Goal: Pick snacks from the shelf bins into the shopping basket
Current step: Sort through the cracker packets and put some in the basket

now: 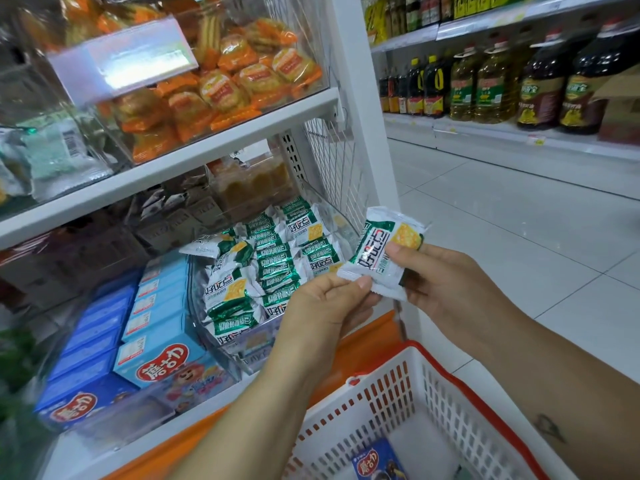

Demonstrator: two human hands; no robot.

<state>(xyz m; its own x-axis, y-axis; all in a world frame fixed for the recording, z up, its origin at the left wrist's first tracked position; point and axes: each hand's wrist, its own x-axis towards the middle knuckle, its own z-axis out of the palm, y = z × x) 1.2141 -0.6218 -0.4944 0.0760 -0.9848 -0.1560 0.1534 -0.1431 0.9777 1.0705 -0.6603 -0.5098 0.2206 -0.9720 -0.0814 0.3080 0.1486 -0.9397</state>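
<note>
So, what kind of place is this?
Most likely a supermarket: clear shelf bins full of wrapped snacks, large oil bottles across the aisle, and a shopping basket below the snack packet that the left hand and right hand hold.

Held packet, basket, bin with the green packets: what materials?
The snack packet is probably thin glossy plastic film: it crinkles, glints and has crimped end seals. The shopping basket looks like rigid moulded plastic, with matte white slotted walls and a red-orange rim. The bin is clear hard plastic, possibly acrylic: the packets show through and its edges catch light.
</note>
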